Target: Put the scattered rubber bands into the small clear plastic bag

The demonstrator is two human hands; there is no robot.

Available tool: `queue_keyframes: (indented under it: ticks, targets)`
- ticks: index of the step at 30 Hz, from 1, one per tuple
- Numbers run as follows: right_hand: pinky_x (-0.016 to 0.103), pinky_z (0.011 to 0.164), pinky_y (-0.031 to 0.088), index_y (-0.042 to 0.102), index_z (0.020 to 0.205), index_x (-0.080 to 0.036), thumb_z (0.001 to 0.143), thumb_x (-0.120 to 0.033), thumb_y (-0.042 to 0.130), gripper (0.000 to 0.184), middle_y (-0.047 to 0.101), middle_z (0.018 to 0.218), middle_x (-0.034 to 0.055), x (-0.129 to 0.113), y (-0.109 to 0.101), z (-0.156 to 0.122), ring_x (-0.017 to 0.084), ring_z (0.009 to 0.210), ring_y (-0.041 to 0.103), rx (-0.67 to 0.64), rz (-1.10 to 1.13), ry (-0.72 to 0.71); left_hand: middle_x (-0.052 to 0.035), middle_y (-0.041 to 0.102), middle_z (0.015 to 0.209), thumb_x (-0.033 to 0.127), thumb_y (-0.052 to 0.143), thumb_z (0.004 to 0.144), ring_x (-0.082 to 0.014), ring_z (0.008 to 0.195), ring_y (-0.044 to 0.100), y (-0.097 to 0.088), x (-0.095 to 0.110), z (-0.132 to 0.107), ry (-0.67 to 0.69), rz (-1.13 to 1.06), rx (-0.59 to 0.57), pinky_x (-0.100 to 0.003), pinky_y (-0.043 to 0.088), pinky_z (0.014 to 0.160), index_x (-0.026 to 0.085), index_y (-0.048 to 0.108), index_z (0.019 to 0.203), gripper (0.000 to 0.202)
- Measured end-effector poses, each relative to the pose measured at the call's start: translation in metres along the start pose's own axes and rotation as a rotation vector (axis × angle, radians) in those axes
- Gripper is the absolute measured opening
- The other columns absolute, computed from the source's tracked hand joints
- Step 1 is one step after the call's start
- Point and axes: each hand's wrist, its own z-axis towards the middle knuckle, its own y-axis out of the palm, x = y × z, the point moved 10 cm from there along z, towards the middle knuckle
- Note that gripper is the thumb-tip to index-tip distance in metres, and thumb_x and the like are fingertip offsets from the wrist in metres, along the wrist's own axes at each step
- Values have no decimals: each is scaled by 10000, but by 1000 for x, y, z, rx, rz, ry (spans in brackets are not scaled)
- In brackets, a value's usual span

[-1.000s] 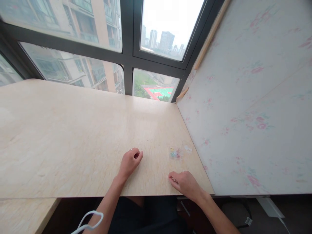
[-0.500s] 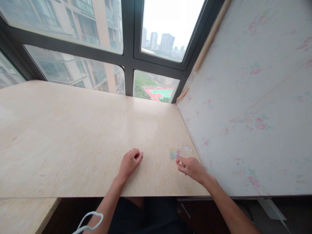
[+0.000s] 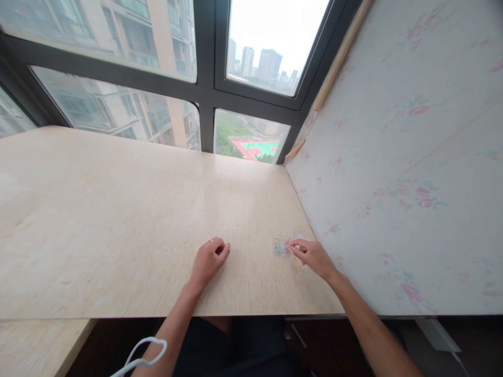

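Note:
A small clear plastic box (image 3: 278, 253) lies on the stone-patterned counter, its compartments holding tiny yellow, green and pink pieces. Over the box's right side is my right hand (image 3: 312, 255), thumb and forefinger pinched together near the pink pieces. Whatever may be between those fingertips is too small to make out. To the left of the box, apart from it, my left hand (image 3: 210, 257) rests on the counter in a loose fist. A light ring shows on one finger, and no object is visible in that hand.
The beige counter (image 3: 129, 225) spreads far to the left and ends at a front edge before my lap. A flower-patterned wall (image 3: 393, 209) rises close on the right. Dark window frames (image 3: 207, 104) stand behind. A white cord loop (image 3: 145, 351) hangs by my left forearm.
My right hand has moved slightly up and to the right, from the box's front edge to over its right compartments. My left hand has stayed in place.

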Motion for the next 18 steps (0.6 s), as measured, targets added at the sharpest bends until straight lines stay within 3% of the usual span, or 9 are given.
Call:
queue_keyframes:
  ticks: [7, 10, 12, 15, 18]
  targets:
    - [234, 527, 371, 703, 828, -201, 875, -409, 494, 299, 477, 417, -69, 8, -10, -4, 121, 401, 500, 62, 56, 11, 28, 462, 558, 313, 463, 847, -122, 529, 421, -1, 2, 1, 11, 4, 2, -258, 321, 556, 202, 379, 575, 305]
    - [242, 517, 365, 688, 887, -185, 870, -431, 471, 328, 480, 418, -63, 28, -32, -6, 135, 411, 497, 196, 35, 145, 28, 463, 556, 313, 467, 842, -123, 528, 423, -1, 1, 1, 8, 3, 3, -257, 321, 555, 202, 381, 571, 305]
    - [248, 525, 364, 658, 1021, -161, 863, -427, 472, 361, 513, 441, -53, 46, -41, -6, 154, 450, 524, 222, -4, 266, 28, 468, 559, 314, 469, 841, -123, 530, 428, 0, 0, 1, 4, 4, 1, -257, 323, 556, 201, 387, 572, 303]
    - [252, 558, 365, 504, 1288, -112, 828, -353, 529, 520, 617, 577, -7, 66, -32, 0, 187, 581, 598, 69, -117, 360, 27, 474, 560, 313, 470, 840, -123, 528, 428, 0, 0, 1, 2, 7, -3, -257, 325, 557, 201, 392, 571, 301]
    - [255, 592, 371, 453, 1340, -114, 740, -228, 605, 630, 682, 757, 58, 76, -15, 10, 211, 706, 632, -99, -212, 356, 27, 473, 558, 313, 466, 841, -121, 528, 421, 0, 2, 1, -1, 10, -4, -256, 326, 556, 202, 385, 569, 305]
